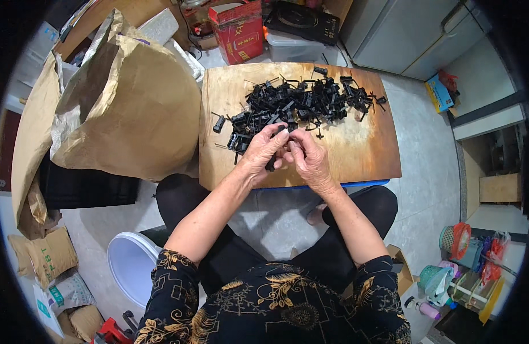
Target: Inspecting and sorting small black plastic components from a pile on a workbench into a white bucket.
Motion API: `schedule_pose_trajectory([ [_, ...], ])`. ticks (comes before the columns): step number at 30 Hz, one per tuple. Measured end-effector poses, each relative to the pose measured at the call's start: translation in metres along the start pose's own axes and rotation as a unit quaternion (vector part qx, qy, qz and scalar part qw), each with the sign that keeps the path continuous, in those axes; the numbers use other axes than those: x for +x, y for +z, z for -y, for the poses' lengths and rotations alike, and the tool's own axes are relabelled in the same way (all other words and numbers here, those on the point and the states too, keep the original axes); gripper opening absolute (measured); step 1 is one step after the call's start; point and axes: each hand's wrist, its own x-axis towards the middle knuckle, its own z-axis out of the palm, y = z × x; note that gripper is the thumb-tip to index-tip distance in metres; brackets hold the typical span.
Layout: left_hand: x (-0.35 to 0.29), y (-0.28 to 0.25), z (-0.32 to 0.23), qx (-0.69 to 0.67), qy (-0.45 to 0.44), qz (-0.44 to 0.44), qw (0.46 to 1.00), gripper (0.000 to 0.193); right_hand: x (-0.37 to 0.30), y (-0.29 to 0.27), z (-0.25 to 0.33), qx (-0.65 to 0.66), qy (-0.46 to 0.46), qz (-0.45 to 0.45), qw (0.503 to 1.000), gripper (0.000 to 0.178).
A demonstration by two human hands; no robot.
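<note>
My left hand [265, 148] is closed around a small black plastic part [271, 164], whose dark ends show above and below the fingers. Close against it, my right hand [308, 156] has its thumb and fingertips pinched together at the same part; what lies between those fingertips is too small to make out. Both hands are over the near edge of a wooden board [356, 157]. Just beyond them spreads a heap of black plastic parts [299, 100] with thin stems. One loose black part [218, 124] lies apart at the heap's left.
A big open brown paper sack [127, 109] stands left of the board. On the floor at lower left is a white bucket [127, 266]. Behind the board are a red box [237, 34] and a black flat appliance [302, 22]. Baskets and bags [462, 269] crowd the right.
</note>
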Motion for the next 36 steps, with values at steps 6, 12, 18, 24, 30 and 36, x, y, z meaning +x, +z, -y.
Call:
schedule_pose_trajectory([
  [6, 0.003, 0.0, 0.002, -0.034, 0.008, -0.018, 0.999, 0.048, 0.0, 0.001, -0.002, -0.078, -0.047, 0.003, 0.996, 0.022],
  [12, 0.002, 0.003, -0.004, 0.097, 0.083, -0.088, 0.988, 0.045, 0.003, 0.001, 0.001, -0.033, 0.005, 0.032, 0.999, 0.021],
  [18, -0.001, 0.01, -0.003, 0.194, 0.074, -0.073, 0.975, 0.038, 0.002, -0.004, -0.012, 0.178, 0.198, 0.067, 0.962, 0.029],
  [24, 0.0, 0.011, 0.001, 0.231, 0.102, -0.061, 0.966, 0.032, 0.008, -0.012, -0.003, 0.236, 0.27, 0.105, 0.928, 0.034],
  [30, 0.002, 0.008, 0.006, 0.294, 0.123, -0.061, 0.946, 0.031, 0.008, -0.011, -0.006, 0.248, 0.285, 0.129, 0.917, 0.034],
  [36, 0.002, 0.011, 0.007, 0.3, 0.124, -0.073, 0.943, 0.031, 0.007, -0.006, -0.003, 0.283, 0.281, 0.113, 0.91, 0.034],
])
